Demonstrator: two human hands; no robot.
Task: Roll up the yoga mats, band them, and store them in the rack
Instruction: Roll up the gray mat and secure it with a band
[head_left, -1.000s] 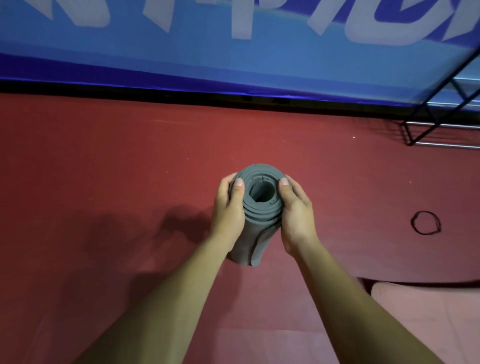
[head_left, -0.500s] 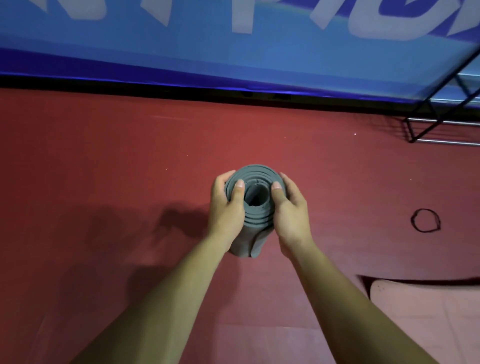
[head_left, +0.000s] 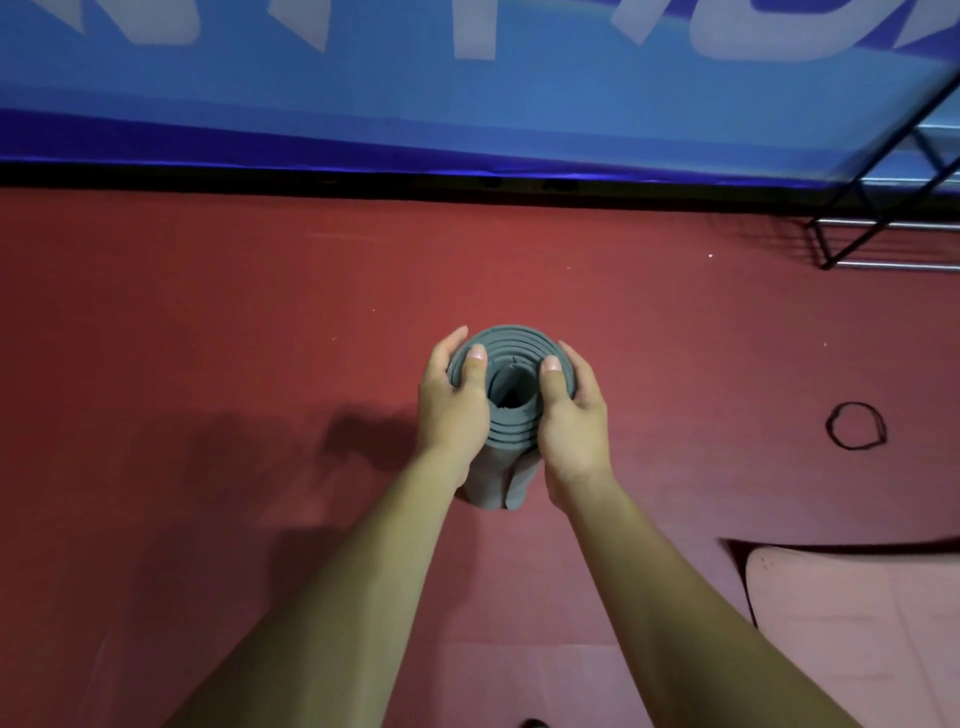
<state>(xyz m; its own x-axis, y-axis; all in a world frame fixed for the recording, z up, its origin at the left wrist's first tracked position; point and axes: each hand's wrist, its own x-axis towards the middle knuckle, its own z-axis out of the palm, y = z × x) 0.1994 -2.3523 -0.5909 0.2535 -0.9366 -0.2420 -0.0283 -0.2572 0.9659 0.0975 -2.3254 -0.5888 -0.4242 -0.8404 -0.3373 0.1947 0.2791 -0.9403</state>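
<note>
A rolled grey yoga mat (head_left: 511, 353) stands upright on the red floor, its spiral top end facing me. My left hand (head_left: 454, 402) grips its left side, thumb laid over the top rim. My right hand (head_left: 571, 413) grips the right side, thumb also on the top edge. A black elastic band (head_left: 856, 425) lies loose on the floor to the right, apart from the mat. A black metal rack (head_left: 883, 228) with chrome bars shows at the far right.
A pink mat (head_left: 857, 634) lies flat at the lower right corner. A blue banner wall (head_left: 467, 104) runs along the far edge of the red floor (head_left: 208, 338). My shadow falls left of the roll.
The roll has been set more upright, and both thumbs have shifted inward over its top rim. The view has tipped slightly downward.
</note>
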